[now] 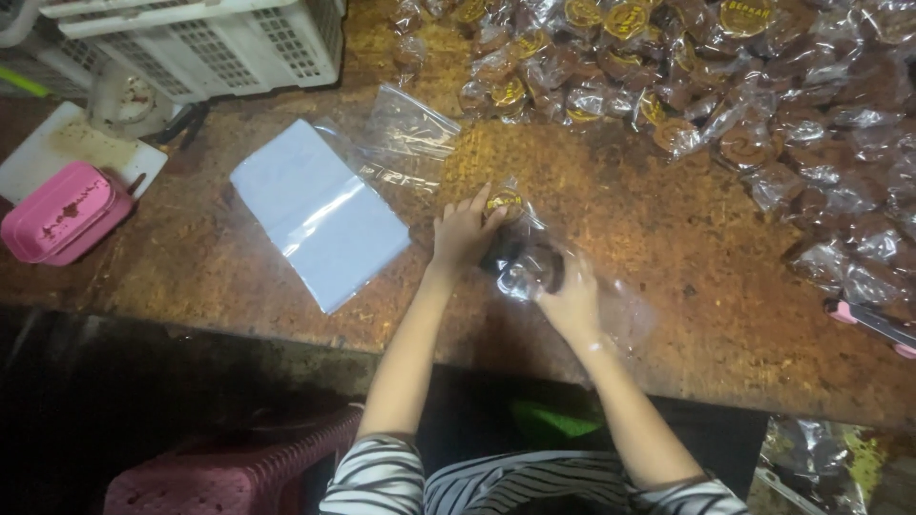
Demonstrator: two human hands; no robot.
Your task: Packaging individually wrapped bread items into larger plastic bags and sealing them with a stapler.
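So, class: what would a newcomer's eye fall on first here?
Probably the big heap of wrapped brown pastries at the table's far right. Next, the left hand and right hand together at a clear bag of pastries in the middle. A pink box sits far left.

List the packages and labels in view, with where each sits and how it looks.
Wrapped dark pastry: between left hand and right hand, clear wrap, round yellow label.
Heap of wrapped pastries: top right, same look.
Stack of clear bags: left of the hands, flat, whitish.
Pink box: far left, closed.
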